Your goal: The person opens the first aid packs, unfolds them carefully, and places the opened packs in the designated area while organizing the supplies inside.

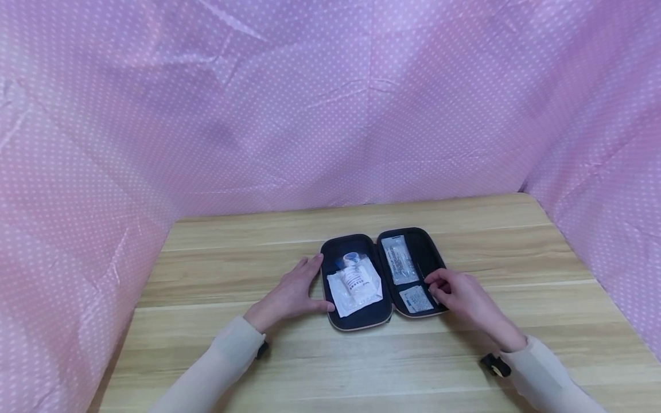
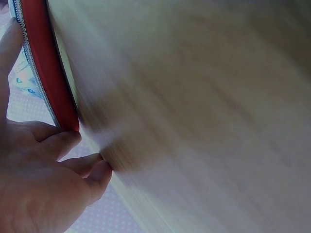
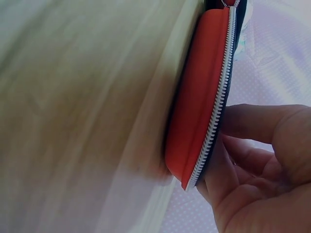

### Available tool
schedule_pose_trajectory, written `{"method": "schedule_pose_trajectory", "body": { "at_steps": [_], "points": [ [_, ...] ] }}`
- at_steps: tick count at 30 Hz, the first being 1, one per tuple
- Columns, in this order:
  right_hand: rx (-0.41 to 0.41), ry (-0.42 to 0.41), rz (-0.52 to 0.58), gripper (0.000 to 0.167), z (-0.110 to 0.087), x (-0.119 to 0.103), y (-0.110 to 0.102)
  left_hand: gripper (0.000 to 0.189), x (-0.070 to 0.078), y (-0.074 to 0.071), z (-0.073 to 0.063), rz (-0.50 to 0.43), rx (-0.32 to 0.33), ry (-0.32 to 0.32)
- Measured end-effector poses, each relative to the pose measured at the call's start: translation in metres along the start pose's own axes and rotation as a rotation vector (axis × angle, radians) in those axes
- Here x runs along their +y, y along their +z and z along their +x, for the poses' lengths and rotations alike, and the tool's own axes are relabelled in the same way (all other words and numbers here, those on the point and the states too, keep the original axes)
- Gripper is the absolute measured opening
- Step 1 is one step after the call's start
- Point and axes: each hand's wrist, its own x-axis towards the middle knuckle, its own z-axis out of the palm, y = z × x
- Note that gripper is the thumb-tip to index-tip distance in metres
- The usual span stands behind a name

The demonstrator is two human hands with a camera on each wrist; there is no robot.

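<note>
An open zippered case point(image 1: 360, 327) with a black inside and red outer shell lies flat in two halves. My left hand point(image 1: 294, 289) rests spread along its left edge, thumb and forefinger on the rim. In the left wrist view its other fingertips meet the red side and the table. The left half holds white packets point(image 1: 360, 287) and a small roll point(image 1: 351, 258). In the right half lie a long clear packet point(image 1: 400, 260) and a small square one point(image 1: 416, 299). My right hand point(image 1: 462, 295) reaches over the right rim with curled fingers; I cannot tell what its hidden fingertips hold.
The wood-grained table point(image 1: 206, 269) ends at a pink dotted cloth point(image 1: 310, 115) that hangs behind it and at both sides. A black band piece point(image 1: 496, 365) shows at the right wrist. The metal zipper point(image 3: 217, 102) runs along the case's rim.
</note>
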Motion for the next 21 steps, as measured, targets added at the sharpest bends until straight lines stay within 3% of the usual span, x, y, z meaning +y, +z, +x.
{"method": "schedule_pose_trajectory", "body": {
  "at_steps": [15, 21],
  "points": [
    [0.007, -0.021, 0.034, 0.014, -0.0005, -0.0041, 0.0033, 0.117, -0.0011, -0.0007, -0.0008, -0.007, 0.0, 0.002],
    [0.063, -0.032, -0.036, 0.013, -0.0039, -0.006, -0.0014, 0.118, -0.0007, -0.0009, -0.0006, 0.009, -0.009, -0.004]
  ]
}}
